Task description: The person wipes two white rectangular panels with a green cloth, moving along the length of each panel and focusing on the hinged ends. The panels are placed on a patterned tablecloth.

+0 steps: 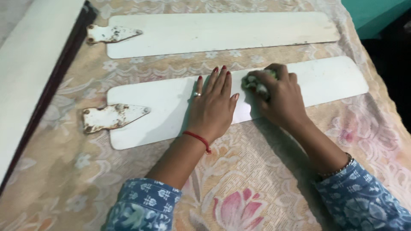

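Both hands on the near fan blade (171, 102), which lies flat across a floral bedspread (257, 171) on a bed. Left hand (212, 107) open, palm down, fingers spread and pointing toward the far side, pinning the blade near its middle. Right hand (278, 96) closed around a wadded cloth (256, 83), greenish and white, pressed to the blade surface just right of the left fingertips; hands nearly touching.

Step in hand, by my reading: wiping the blade's top face, mid-length. Right stretch of the blade toward the rounded tip and left stretch toward the rusted bracket (112, 116) not under the cloth at present. Next move would call for steady downward pressure and strokes along the blade's length, with the left hand holding it from sliding on the soft cover.

Pose: both forearms reach in from the near edge, right wrist bent left, patterned blue sleeves at the elbows. Second blade (222, 32) lies parallel on the far side, untouched.
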